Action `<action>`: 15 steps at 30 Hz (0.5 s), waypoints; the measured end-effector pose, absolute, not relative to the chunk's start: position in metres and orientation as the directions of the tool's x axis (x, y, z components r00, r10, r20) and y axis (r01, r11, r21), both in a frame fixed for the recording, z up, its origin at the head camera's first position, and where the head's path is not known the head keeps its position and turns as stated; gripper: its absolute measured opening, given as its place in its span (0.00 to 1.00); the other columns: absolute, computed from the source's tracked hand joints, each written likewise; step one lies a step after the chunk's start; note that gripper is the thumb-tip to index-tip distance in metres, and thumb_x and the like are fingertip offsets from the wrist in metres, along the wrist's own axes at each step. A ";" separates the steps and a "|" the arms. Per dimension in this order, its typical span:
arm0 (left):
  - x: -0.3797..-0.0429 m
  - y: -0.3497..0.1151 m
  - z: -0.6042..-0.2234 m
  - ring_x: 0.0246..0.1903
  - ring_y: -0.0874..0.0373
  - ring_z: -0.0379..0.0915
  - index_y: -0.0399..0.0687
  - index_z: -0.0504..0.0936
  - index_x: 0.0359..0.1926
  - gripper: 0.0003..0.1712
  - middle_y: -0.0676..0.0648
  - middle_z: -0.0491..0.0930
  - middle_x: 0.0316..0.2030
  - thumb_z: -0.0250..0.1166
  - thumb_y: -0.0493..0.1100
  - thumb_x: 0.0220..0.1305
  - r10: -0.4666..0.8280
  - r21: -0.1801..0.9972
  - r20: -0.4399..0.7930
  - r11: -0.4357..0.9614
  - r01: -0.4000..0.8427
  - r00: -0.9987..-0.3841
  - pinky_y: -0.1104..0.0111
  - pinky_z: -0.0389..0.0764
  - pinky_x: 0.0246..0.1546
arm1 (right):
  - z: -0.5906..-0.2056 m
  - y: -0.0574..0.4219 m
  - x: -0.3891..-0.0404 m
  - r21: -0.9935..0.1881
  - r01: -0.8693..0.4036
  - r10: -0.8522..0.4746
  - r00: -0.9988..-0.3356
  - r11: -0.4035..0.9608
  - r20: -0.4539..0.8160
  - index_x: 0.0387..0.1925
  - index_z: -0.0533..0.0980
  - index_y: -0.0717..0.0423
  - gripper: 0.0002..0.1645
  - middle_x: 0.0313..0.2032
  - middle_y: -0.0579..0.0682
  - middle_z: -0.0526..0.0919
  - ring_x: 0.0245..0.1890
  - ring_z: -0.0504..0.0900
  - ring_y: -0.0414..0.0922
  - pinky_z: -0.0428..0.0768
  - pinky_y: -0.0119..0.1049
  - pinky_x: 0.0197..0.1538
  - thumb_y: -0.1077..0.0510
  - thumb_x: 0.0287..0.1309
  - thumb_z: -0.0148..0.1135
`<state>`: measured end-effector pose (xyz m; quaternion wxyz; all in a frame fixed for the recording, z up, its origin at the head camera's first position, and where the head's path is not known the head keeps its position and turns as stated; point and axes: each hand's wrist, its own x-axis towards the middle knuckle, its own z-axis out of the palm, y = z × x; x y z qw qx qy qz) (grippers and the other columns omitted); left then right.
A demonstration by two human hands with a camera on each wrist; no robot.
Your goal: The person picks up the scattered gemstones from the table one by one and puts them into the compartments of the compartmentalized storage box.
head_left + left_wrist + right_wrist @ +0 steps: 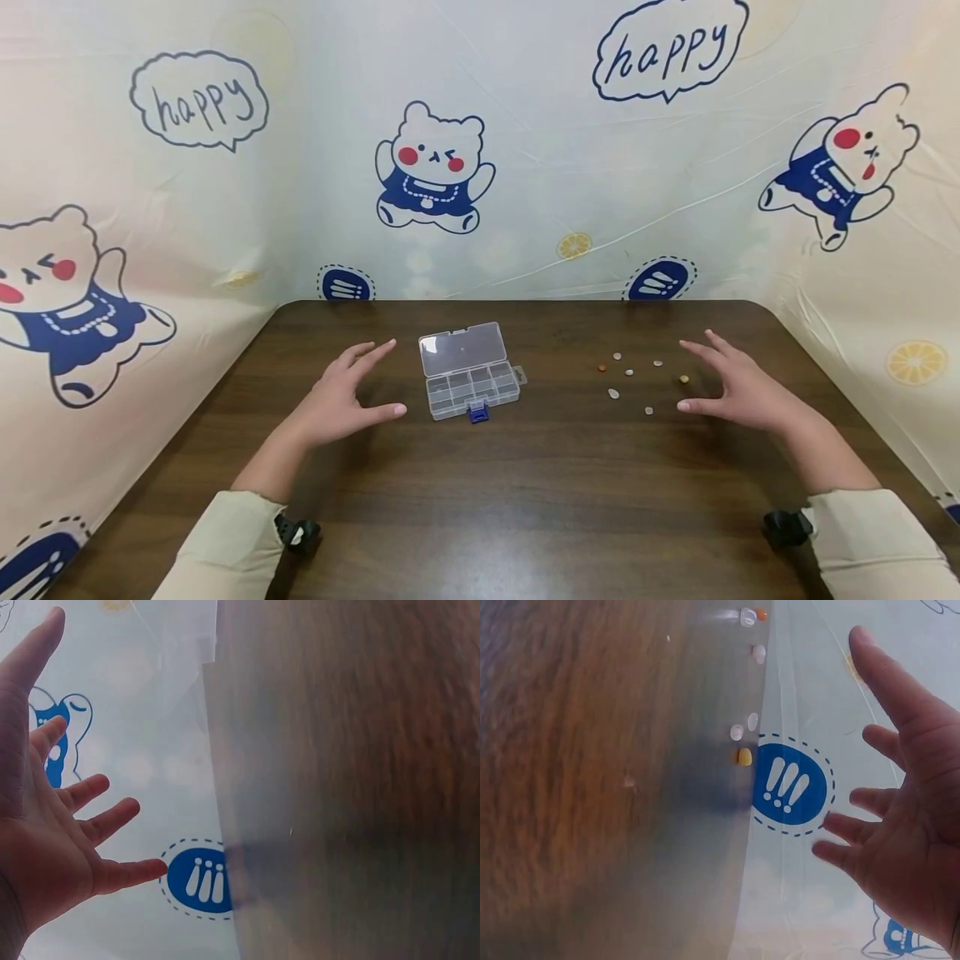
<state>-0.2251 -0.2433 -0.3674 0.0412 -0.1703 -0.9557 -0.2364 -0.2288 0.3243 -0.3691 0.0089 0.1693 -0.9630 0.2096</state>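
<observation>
A clear plastic compartment box (472, 392) with a blue latch (478, 413) lies on the table, its lid (462, 350) raised back. Left of it is my left hand (348, 396), fingers spread and holding nothing. Over the table's right side, my right hand (738, 383) has its fingers apart, nothing between them. Just left of that hand several small stones are scattered: a yellow one (684, 379) closest, an orange one (602, 367) farthest left, and whitish ones such as this pale stone (613, 393). The right wrist view shows the yellow stone (745, 757) near the table edge.
The dark wooden table (525, 500) has rounded far corners. Behind and beside it hangs a pale cloth (525, 167) printed with bears and the word happy. A dark band (298, 533) sits at my left wrist, another (786, 529) at the right.
</observation>
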 end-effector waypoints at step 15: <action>-0.237 -0.239 -0.377 0.67 0.37 0.56 0.65 0.53 0.76 0.54 0.39 0.54 0.71 0.72 0.63 0.53 0.352 0.608 0.072 0.726 0.321 -0.933 0.35 0.61 0.60 | -0.378 0.334 -0.231 -0.452 -0.360 -0.359 -0.929 0.816 0.092 0.61 0.71 0.65 0.45 0.60 0.71 0.70 0.61 0.66 0.70 0.64 0.68 0.59 0.50 0.43 0.79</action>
